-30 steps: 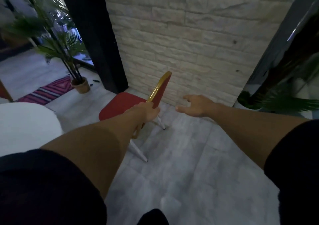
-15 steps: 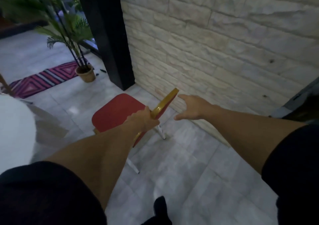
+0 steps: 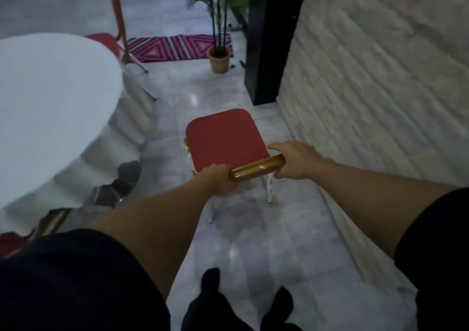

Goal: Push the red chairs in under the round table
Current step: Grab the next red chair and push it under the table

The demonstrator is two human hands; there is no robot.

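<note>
A red chair (image 3: 223, 138) with a gold-framed back and white legs stands on the marble floor in front of me, seat pointing away. My left hand (image 3: 217, 178) grips the left end of the gold top rail. My right hand (image 3: 295, 159) rests on the rail's right end, fingers curled around the corner. The round white table (image 3: 50, 107) fills the left side; the chair stands apart from it, to its right. A second red chair (image 3: 106, 42) shows behind the table's far edge. A third red seat (image 3: 10, 242) peeks out at the lower left.
A pale stone wall (image 3: 380, 89) runs close along the chair's right side. A black pillar (image 3: 269, 39) stands ahead, with a potted palm (image 3: 219, 54) and a pink striped rug (image 3: 177, 48) beyond. My dark shoes (image 3: 210, 292) are at the bottom.
The view has swung left, bringing the round table into sight. My right hand, which hovered open near the chair back, now rests on the rail's right end. My left hand kept its grip.
</note>
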